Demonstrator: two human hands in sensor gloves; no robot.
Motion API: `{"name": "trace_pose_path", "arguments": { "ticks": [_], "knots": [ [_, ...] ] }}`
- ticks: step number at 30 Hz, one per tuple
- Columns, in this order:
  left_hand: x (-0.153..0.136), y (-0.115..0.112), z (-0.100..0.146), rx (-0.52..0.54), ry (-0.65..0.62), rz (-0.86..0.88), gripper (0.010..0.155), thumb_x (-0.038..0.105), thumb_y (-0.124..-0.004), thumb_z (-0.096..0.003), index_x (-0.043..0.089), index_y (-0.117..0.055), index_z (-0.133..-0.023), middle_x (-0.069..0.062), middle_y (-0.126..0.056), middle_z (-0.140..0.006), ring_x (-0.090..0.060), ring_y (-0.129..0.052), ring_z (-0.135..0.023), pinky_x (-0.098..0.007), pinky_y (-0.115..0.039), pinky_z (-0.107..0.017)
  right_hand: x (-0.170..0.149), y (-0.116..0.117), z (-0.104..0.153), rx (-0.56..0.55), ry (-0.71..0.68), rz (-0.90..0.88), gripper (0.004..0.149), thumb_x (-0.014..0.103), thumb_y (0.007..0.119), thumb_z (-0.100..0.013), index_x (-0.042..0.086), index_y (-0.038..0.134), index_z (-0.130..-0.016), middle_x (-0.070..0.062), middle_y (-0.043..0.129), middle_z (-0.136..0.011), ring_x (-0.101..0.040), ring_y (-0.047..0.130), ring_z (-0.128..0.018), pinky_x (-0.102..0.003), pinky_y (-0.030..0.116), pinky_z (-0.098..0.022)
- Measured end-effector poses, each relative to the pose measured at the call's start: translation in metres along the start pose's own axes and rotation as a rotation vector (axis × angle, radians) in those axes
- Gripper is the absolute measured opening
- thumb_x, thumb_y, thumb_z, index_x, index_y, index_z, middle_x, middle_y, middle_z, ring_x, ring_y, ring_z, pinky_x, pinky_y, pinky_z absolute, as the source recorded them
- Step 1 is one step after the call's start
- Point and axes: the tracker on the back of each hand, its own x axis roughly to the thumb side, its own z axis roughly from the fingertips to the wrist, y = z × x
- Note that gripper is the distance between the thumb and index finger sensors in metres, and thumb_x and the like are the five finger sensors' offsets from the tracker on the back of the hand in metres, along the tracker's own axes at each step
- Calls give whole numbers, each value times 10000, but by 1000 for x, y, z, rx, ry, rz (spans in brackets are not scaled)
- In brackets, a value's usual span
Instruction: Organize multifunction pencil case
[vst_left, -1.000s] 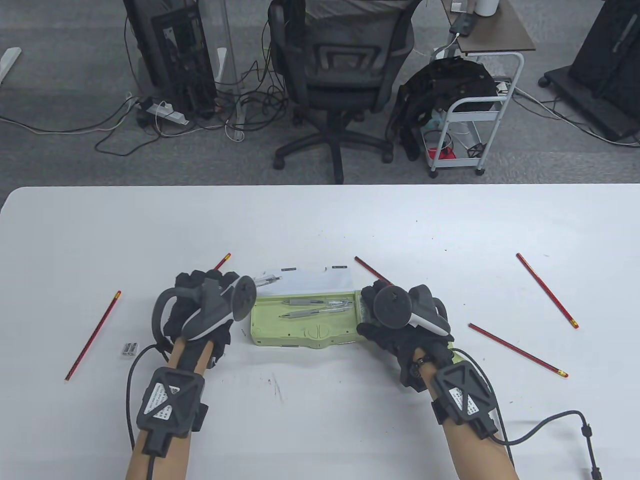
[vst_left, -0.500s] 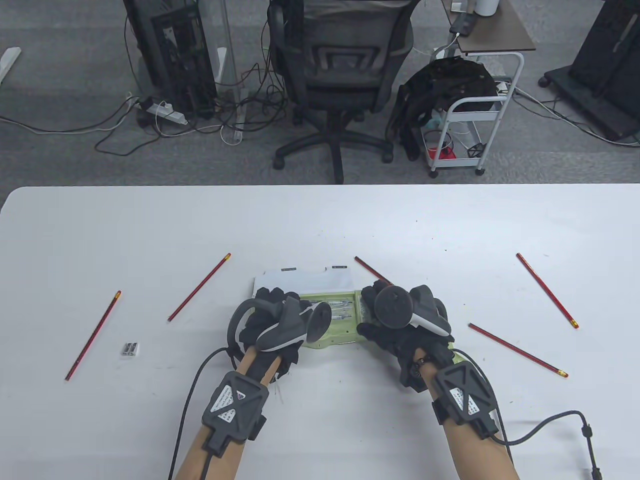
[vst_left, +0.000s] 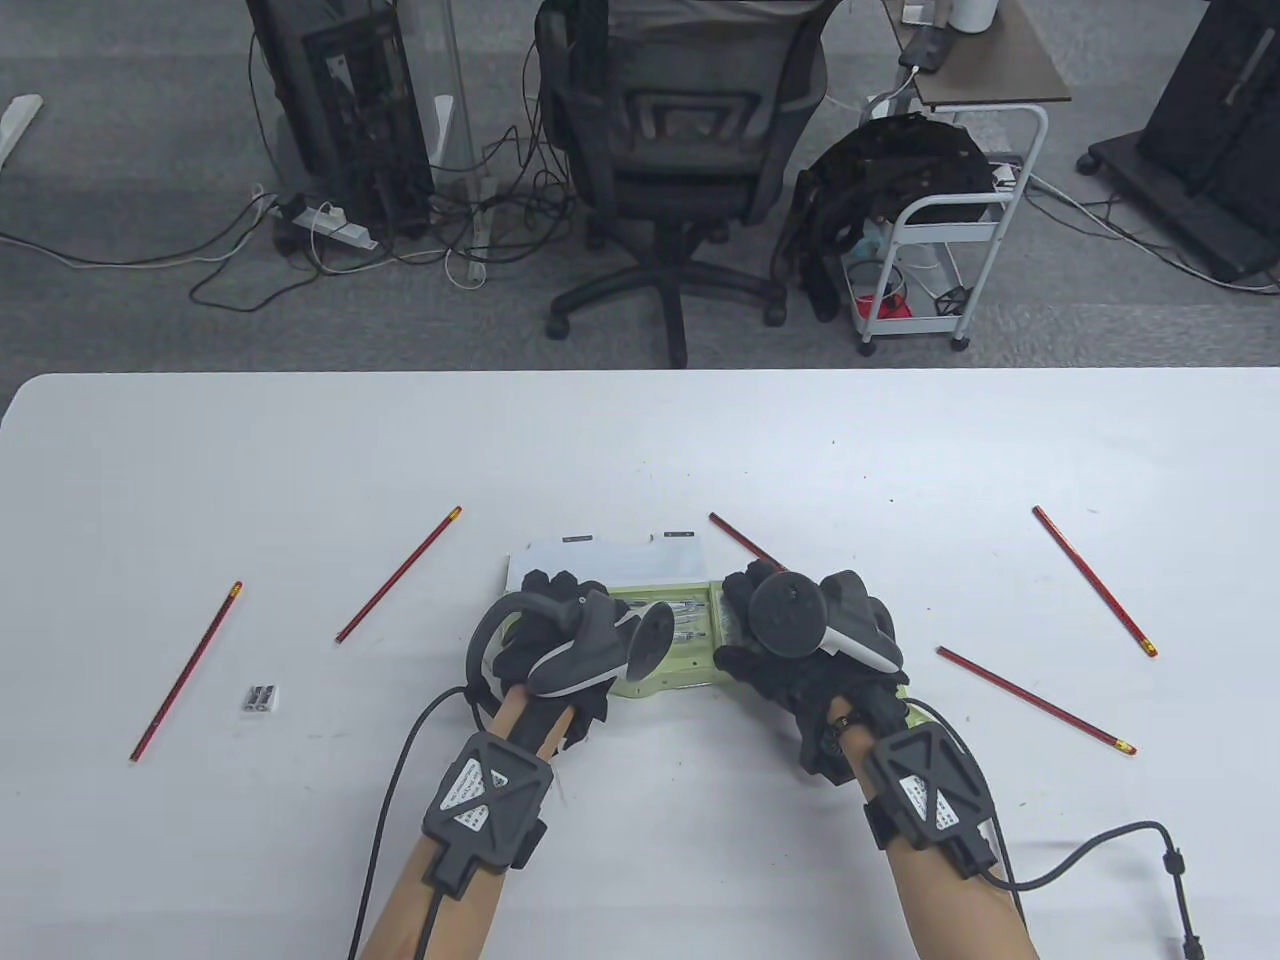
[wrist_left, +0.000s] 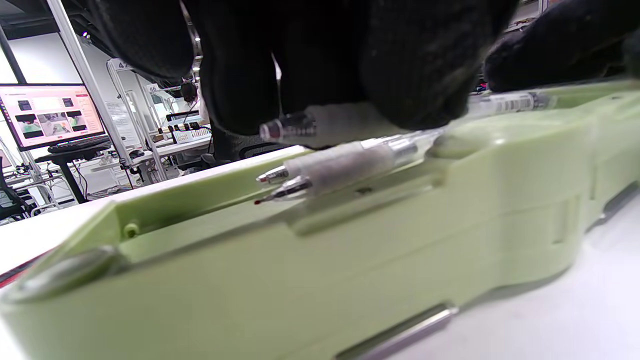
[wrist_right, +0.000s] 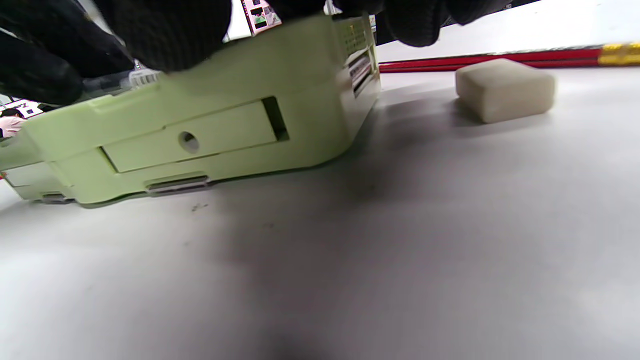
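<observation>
Both grips' closure unclear, over green pencil case (vst_left: 672, 672) on white table (vst_left: 640, 440); office chair (vst_left: 680, 130) beyond.

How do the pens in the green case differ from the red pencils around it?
The pens are clear with pale grips and metal tips; the red pencils are thin, solid red with yellow ends. The pens lie together inside the green case under the left hand; the pencils lie scattered on the table, untouched. Both are slim writing tools.

Black knit gloves, grey-white trackers, black wrist modules, black cables, bare forearms.
</observation>
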Motion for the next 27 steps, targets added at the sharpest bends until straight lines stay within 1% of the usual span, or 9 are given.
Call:
{"name": "trace_pose_path", "arguments": {
  "ticks": [6,8,11,15,21,27],
  "knots": [
    [-2,2,1,13,-7,36,435,401,-842,-481,281,-863,-898,-5,-975,-882,-331,-919,-861,-670,-680,-690,0,0,0,-1,0,-2,806,469,685,-483,57,394,-1111,-302,298,-1116,-563,509,-996,-648,510,-712],
    [-7,5,3,21,-2,55,452,404,-826,-487,279,-841,-921,-16,-956,-915,-349,-897,-889,-673,-672,-692,0,0,0,0,0,-2,806,469,684,-483,57,392,-1112,-302,298,-1116,-563,509,-996,-648,510,-712],
    [-22,12,8,38,24,66,467,405,-797,-502,266,-816,-947,-34,-935,-945,-362,-878,-912,-674,-665,-693,0,0,0,0,0,-2,806,469,685,-483,57,394,-1111,-302,301,-1116,-564,510,-996,-648,510,-712],
    [-55,22,20,50,86,141,494,422,-749,-521,238,-788,-978,-58,-917,-969,-379,-868,-917,-675,-663,-690,0,0,0,0,0,-2,806,469,685,-483,58,394,-1111,-302,297,-1116,-564,509,-997,-649,510,-712],
    [-112,32,46,57,202,199,520,431,-734,-528,224,-760,-1004,-79,-894,-999,-401,-847,-936,-682,-655,-689,0,0,0,0,0,-1,807,470,684,-483,57,394,-1112,-302,298,-1116,-565,511,-995,-649,509,-712],
    [-160,31,73,39,312,208,542,435,-732,-530,216,-735,-1025,-95,-873,-1024,-419,-830,-953,-688,-648,-689,0,0,0,2,0,0,807,469,685,-483,56,392,-1112,-303,300,-1116,-565,509,-996,-649,509,-712]
  ]
}}
